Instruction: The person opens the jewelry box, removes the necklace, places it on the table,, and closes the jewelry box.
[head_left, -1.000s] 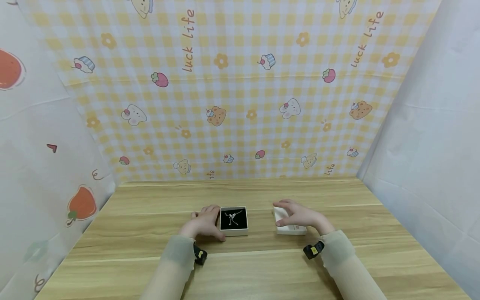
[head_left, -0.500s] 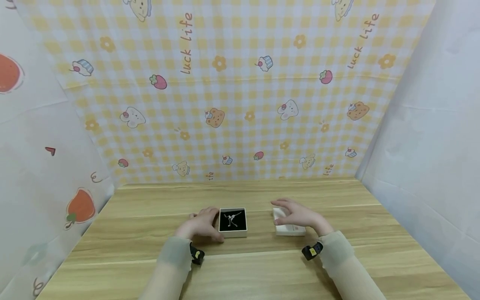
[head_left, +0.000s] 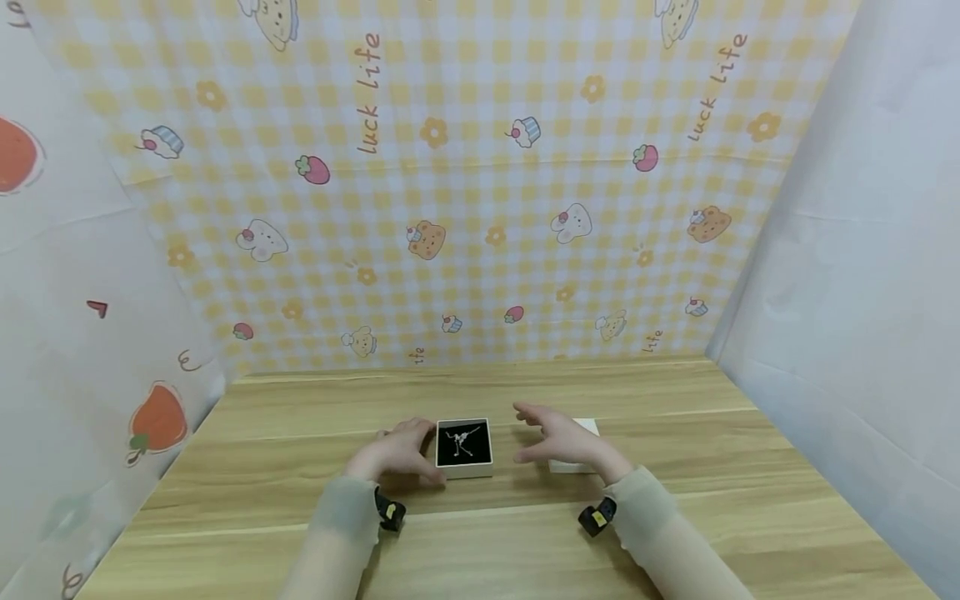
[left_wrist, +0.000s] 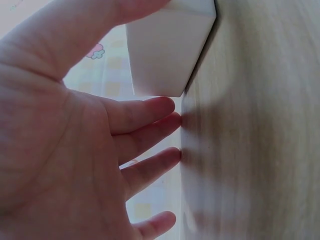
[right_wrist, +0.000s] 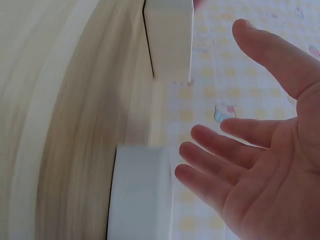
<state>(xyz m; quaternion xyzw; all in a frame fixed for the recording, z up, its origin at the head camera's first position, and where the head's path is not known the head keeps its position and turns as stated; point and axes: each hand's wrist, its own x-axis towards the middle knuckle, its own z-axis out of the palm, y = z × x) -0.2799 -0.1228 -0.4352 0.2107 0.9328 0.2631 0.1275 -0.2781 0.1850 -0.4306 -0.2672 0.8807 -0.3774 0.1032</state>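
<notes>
A small white open box [head_left: 464, 471] stands on the table, with a silver chain-like piece of jewellery [head_left: 465, 439] on its black lining. My left hand [head_left: 397, 450] lies at the box's left side, thumb near the front corner and fingers toward the back corner. In the left wrist view those fingers are spread and fairly straight beside the box's white wall [left_wrist: 160, 55]; firm contact cannot be made out. My right hand [head_left: 562, 437] hovers right of the box, thumb and fingers apart, holding nothing. Behind and below it lies a white lid [head_left: 587, 427], partly covered by the hand.
The wooden table [head_left: 480, 550] reaches back to a yellow checked cloth [head_left: 480, 192] with printed cartoons. Pale cloths hang at the left and right sides. Each wrist wears a small black camera, such as the right camera [head_left: 597, 517].
My right hand has moved left, off the lid and toward the open box, uncovering the lid's right part. My left hand stays beside the box. The head view tilts slightly upward.
</notes>
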